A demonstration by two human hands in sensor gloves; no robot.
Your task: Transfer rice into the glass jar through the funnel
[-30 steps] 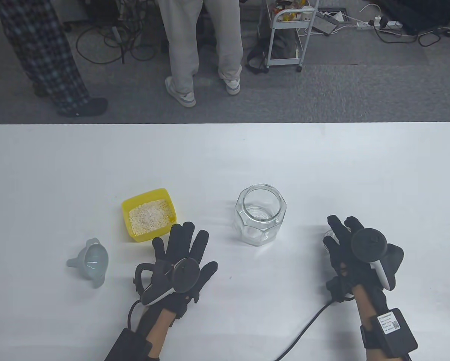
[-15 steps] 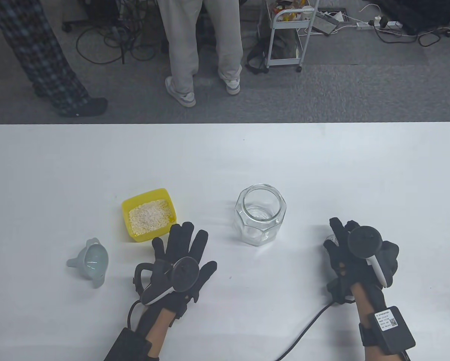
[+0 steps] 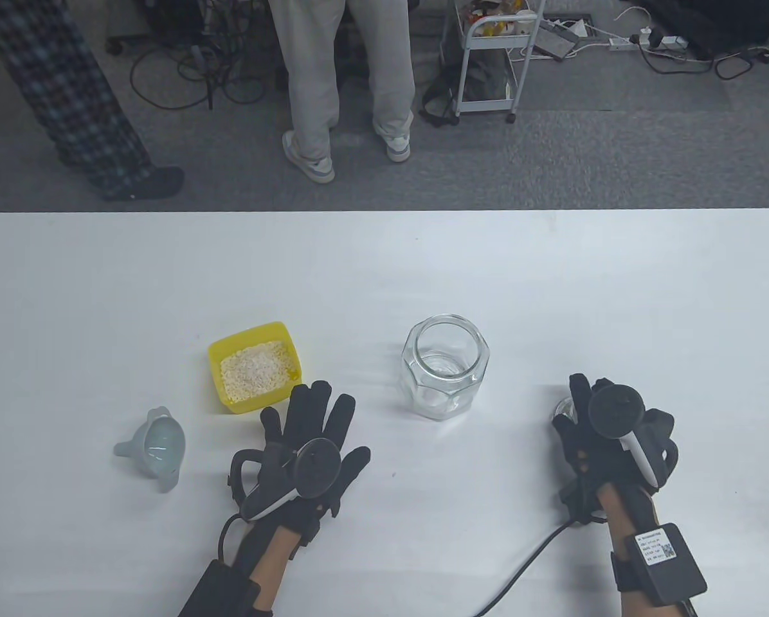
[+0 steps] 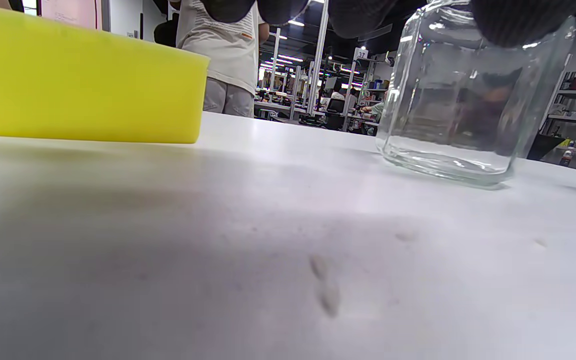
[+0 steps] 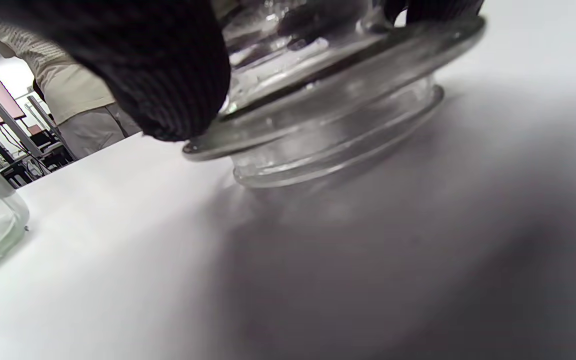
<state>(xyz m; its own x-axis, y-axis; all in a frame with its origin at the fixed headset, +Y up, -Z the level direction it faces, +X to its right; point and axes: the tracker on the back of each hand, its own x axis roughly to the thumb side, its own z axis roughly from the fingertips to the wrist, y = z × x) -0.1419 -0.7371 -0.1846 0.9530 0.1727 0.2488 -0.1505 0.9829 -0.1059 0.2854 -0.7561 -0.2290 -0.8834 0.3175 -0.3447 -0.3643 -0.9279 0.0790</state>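
Observation:
A clear glass jar (image 3: pixel 445 376) stands open and empty mid-table; it also shows in the left wrist view (image 4: pixel 458 110). A yellow box (image 3: pixel 249 334) of rice (image 3: pixel 256 369) sits to its left, seen side-on in the left wrist view (image 4: pixel 83 85). A pale grey funnel (image 3: pixel 156 447) lies on its side at the far left. My left hand (image 3: pixel 314 411) rests flat on the table, fingers spread, just below the box. My right hand (image 3: pixel 600 418) is curled over the jar's glass lid (image 3: pixel 561 408), right of the jar. In the right wrist view its fingers (image 5: pixel 168 85) grip the lid (image 5: pixel 328 125) on the table.
A few stray rice grains (image 4: pixel 325 290) lie on the white table (image 3: pixel 384 270). Two people stand on the floor beyond the far edge, next to a white cart (image 3: pixel 487 64). Cables run from both wrists off the near edge.
My right hand has curled its fingers down over the glass lid and drawn slightly right. The left hand, jar, box and funnel have not moved.

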